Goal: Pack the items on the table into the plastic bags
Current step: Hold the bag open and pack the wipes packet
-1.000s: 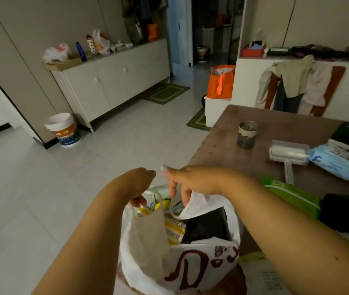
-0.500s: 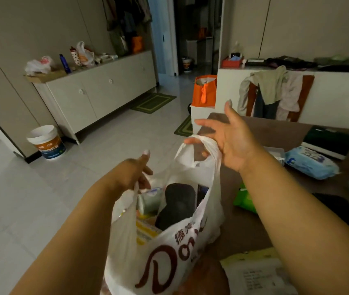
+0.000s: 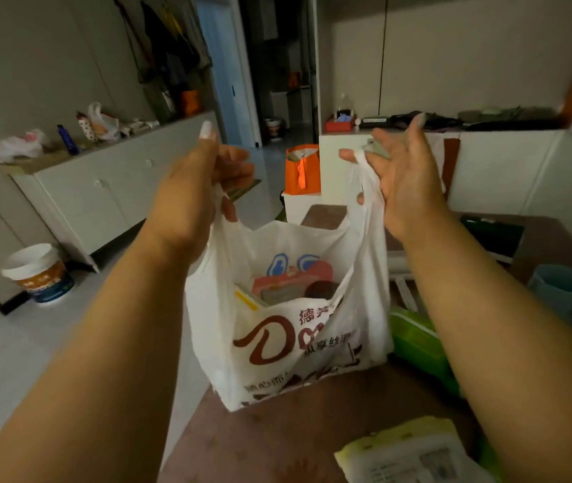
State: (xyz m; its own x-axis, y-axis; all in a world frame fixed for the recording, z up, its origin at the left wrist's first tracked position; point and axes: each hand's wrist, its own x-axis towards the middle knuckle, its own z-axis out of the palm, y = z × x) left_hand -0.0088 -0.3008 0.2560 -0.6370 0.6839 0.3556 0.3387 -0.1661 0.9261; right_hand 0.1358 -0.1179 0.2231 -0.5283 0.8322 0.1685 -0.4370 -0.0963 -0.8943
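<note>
A white plastic bag with brown lettering hangs over the corner of the brown table, its mouth spread wide. My left hand pinches the left handle. The right handle loops over the thumb of my right hand, whose fingers are spread. Inside the bag I see a red and blue packet, a yellow-edged pack and a dark round item. A green pack lies on the table just right of the bag, partly behind my right forearm.
A pale yellow-green packet lies at the table's near edge. A blue cup and a dark green book sit at the right. On the floor stand a bucket and an orange bag; a white cabinet lines the left wall.
Both hands have risen and moved apart, lifting the bag by its handles and stretching its mouth wide. The bag now hangs higher, over the table corner.
</note>
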